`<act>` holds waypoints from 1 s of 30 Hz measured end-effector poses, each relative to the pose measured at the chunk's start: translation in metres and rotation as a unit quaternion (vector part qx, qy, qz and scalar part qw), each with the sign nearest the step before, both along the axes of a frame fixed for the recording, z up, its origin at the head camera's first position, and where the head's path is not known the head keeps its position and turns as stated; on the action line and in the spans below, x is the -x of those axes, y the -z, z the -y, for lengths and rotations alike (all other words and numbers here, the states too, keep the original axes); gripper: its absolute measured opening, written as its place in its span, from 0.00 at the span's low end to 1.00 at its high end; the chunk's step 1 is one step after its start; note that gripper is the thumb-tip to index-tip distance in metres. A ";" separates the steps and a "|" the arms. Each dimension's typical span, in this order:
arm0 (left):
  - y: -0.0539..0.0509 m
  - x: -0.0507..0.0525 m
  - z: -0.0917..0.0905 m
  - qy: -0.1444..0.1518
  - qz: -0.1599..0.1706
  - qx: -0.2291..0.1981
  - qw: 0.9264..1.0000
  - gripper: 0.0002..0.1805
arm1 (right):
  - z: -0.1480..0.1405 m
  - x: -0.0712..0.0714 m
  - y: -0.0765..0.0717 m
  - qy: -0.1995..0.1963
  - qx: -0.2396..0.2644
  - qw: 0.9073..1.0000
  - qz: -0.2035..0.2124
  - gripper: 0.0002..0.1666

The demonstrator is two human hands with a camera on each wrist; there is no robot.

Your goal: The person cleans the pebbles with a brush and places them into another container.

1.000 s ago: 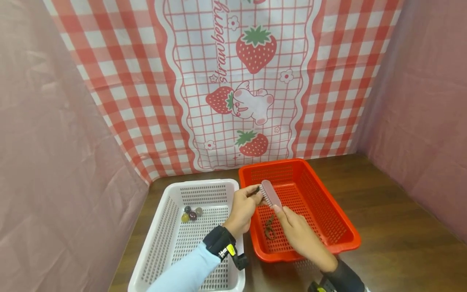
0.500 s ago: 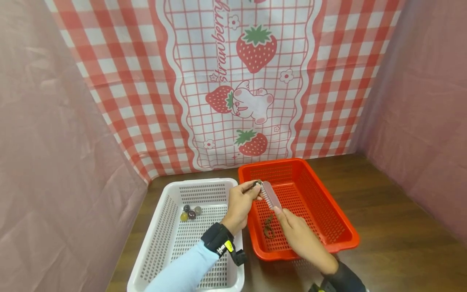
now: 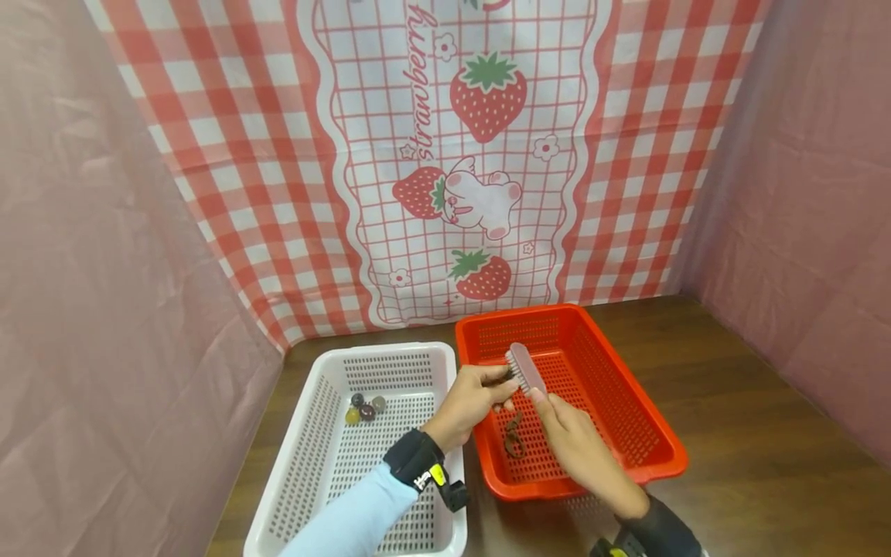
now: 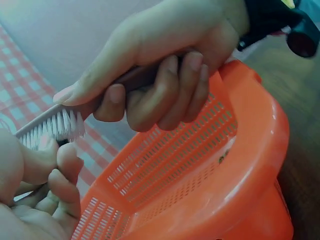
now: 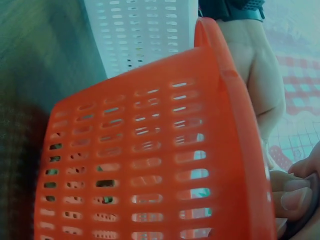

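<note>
My right hand (image 3: 581, 449) grips the handle of a pink brush (image 3: 528, 367) with white bristles, held above the red basket (image 3: 647, 429). In the left wrist view, its fingers wrap the brown handle (image 4: 137, 77) with the thumb along the top. My left hand (image 3: 468, 402) pinches a small dark piece (image 4: 62, 142) between thumb and fingers. The white bristles (image 4: 62, 125) touch or nearly touch that piece; most of it is hidden, so its kind cannot be told. Below the hands, a bronze-coloured clasp-like piece with a ring (image 3: 514, 441) lies in the red basket.
To the left stands a white basket (image 3: 288, 456) holding several round stones or beads (image 3: 366, 411). Both baskets sit side by side on a brown wooden table (image 3: 752, 418). A checked strawberry cloth (image 3: 626, 155) hangs behind, with pink cloth (image 3: 814, 232) at the sides.
My left hand has shifted right and slightly down, and the dark piece shows less between its fingers. The brush has moved a little to the right in my right hand.
</note>
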State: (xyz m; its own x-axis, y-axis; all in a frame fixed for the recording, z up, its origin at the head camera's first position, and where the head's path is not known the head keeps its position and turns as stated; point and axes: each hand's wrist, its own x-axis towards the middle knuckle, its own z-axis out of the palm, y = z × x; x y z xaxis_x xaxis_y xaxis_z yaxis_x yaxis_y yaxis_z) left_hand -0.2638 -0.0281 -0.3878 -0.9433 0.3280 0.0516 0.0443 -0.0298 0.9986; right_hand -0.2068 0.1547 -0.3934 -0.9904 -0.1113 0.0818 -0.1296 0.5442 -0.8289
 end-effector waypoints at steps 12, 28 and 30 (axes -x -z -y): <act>0.001 -0.006 0.002 0.091 -0.062 0.124 0.986 0.06 | -0.005 0.004 -0.003 -0.007 -0.009 1.000 -0.003 0.29; -0.001 0.002 0.003 -0.045 0.026 -0.076 0.996 0.16 | -0.001 0.000 -0.003 -0.014 -0.020 1.000 -0.002 0.29; 0.001 -0.001 0.001 0.009 0.020 -0.033 0.999 0.16 | -0.002 0.002 -0.004 -0.001 -0.014 1.000 -0.017 0.30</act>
